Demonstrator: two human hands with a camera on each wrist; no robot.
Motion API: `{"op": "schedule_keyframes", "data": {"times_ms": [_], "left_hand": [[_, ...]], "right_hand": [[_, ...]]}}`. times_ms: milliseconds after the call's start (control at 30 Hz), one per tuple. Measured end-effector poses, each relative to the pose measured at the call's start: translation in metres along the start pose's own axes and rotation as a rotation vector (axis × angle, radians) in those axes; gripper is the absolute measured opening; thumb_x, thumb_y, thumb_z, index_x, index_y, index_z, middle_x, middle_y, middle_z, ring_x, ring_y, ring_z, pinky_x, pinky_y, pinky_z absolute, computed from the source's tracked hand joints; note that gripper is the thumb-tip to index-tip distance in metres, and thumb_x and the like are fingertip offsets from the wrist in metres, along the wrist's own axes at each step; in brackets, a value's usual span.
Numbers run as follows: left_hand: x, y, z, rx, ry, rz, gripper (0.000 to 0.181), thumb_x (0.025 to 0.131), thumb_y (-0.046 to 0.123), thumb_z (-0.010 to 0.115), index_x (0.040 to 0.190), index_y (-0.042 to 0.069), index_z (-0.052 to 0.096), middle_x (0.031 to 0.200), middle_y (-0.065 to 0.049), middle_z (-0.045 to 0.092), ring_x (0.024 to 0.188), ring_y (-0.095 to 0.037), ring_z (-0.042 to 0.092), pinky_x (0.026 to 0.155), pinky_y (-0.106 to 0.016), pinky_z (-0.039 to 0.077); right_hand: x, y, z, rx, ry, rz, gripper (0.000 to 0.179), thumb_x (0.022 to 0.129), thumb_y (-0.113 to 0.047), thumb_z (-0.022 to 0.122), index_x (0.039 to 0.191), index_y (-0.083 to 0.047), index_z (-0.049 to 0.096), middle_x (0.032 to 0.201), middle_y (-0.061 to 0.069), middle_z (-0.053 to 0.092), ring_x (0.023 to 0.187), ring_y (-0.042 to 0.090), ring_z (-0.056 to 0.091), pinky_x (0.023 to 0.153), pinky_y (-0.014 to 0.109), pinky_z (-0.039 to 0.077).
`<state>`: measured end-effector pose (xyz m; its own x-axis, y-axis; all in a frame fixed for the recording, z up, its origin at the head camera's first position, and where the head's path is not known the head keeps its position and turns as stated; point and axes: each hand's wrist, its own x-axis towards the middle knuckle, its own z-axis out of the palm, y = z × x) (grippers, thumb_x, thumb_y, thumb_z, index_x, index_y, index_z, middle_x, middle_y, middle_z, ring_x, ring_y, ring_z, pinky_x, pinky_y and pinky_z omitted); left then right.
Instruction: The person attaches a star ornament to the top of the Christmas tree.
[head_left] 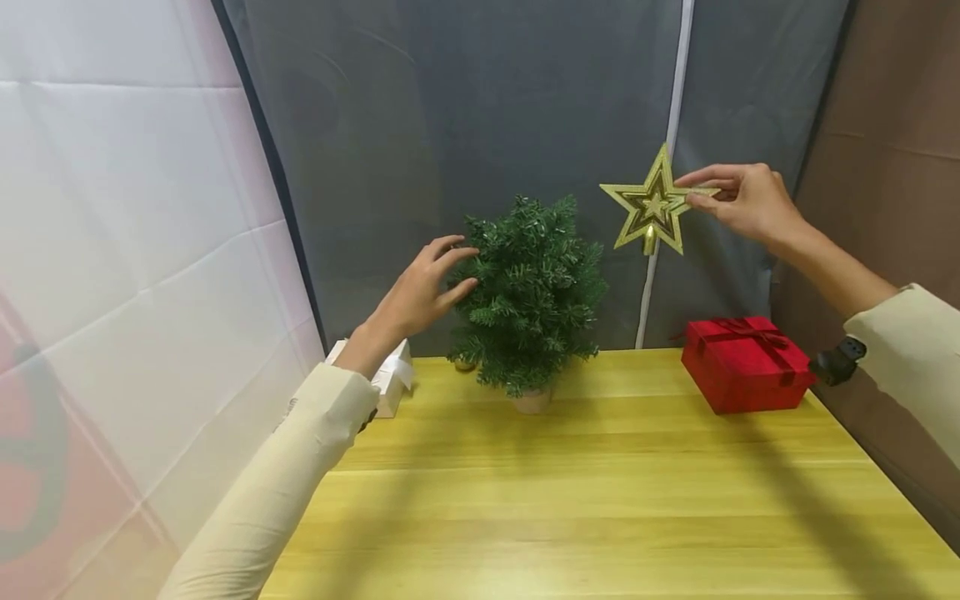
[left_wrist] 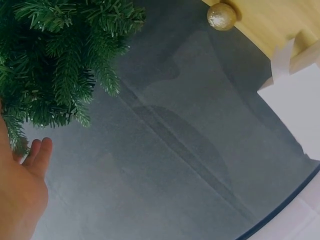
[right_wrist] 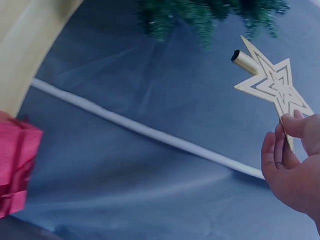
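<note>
A small green artificial Christmas tree (head_left: 528, 292) stands upright in a pale pot (head_left: 532, 402) towards the back of the table. My left hand (head_left: 420, 287) is at the tree's left side, fingers spread and loosely bent, close to the branches. In the left wrist view the hand (left_wrist: 24, 192) partly overlaps the foliage; whether it touches cannot be told. Right of the tree and apart from it, my right hand (head_left: 750, 204) pinches one point of a gold star tree topper (head_left: 654, 205) between thumb and fingers. The star's hollow socket (right_wrist: 246, 62) points down in the head view.
A red gift box (head_left: 746, 367) with a dark red ribbon sits at the table's back right. Behind my left forearm is a white box (head_left: 392, 385) with a ribbon. A gold ball (left_wrist: 221, 16) lies near the table's back edge. Grey cloth (head_left: 360, 167) hangs behind the wooden table (head_left: 570, 517).
</note>
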<state>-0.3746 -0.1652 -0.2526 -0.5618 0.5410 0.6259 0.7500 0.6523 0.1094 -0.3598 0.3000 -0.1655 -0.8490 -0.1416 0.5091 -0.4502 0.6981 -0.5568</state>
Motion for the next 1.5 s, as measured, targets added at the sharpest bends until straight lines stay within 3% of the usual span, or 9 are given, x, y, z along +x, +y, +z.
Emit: {"op": "schedule_keyframes", "data": {"times_ms": [200, 700, 867, 1167, 1500], "left_hand": [[-0.003, 0.003, -0.001, -0.020, 0.023, 0.008, 0.046, 0.103, 0.025, 0.070, 0.145, 0.009, 0.060, 0.156, -0.019, 0.044, 0.142, -0.038, 0.045, 0.112, -0.056, 0.044], [-0.009, 0.003, 0.000, -0.017, 0.020, 0.003, 0.047, 0.103, 0.024, 0.070, 0.146, 0.009, 0.059, 0.156, -0.020, 0.043, 0.141, -0.040, 0.046, 0.111, -0.058, 0.045], [-0.008, 0.002, -0.003, -0.011, 0.032, 0.000, 0.047, 0.103, 0.024, 0.070, 0.145, 0.009, 0.059, 0.156, -0.019, 0.043, 0.141, -0.039, 0.047, 0.111, -0.056, 0.045], [-0.008, 0.003, -0.008, -0.012, 0.027, -0.005, 0.047, 0.102, 0.024, 0.070, 0.145, 0.009, 0.059, 0.156, -0.020, 0.044, 0.142, -0.039, 0.046, 0.112, -0.056, 0.044], [-0.007, 0.006, -0.007, -0.013, 0.031, -0.008, 0.047, 0.103, 0.025, 0.070, 0.145, 0.009, 0.059, 0.156, -0.019, 0.044, 0.142, -0.038, 0.046, 0.112, -0.055, 0.044]], "right_hand": [[0.017, -0.028, -0.005, 0.084, 0.024, -0.025, 0.032, 0.099, -0.025, 0.074, 0.130, -0.019, 0.075, 0.093, -0.026, 0.072, 0.081, -0.011, 0.068, 0.065, 0.011, 0.050], [0.041, -0.075, 0.004, 0.120, 0.054, -0.089, 0.033, 0.099, -0.030, 0.073, 0.131, -0.022, 0.075, 0.101, -0.014, 0.078, 0.087, -0.005, 0.068, 0.071, 0.016, 0.048], [0.050, -0.091, 0.011, 0.145, 0.064, -0.116, 0.032, 0.099, -0.029, 0.073, 0.131, -0.022, 0.075, 0.103, -0.014, 0.077, 0.089, -0.003, 0.068, 0.078, 0.017, 0.049], [0.065, -0.116, 0.029, 0.192, 0.081, -0.163, 0.030, 0.099, -0.025, 0.074, 0.128, -0.021, 0.076, 0.101, -0.013, 0.076, 0.088, 0.000, 0.068, 0.079, 0.020, 0.049], [0.076, -0.130, 0.053, 0.236, 0.068, -0.172, 0.028, 0.101, -0.021, 0.072, 0.128, -0.021, 0.076, 0.123, 0.002, 0.075, 0.085, 0.003, 0.068, 0.081, 0.022, 0.049]]}}
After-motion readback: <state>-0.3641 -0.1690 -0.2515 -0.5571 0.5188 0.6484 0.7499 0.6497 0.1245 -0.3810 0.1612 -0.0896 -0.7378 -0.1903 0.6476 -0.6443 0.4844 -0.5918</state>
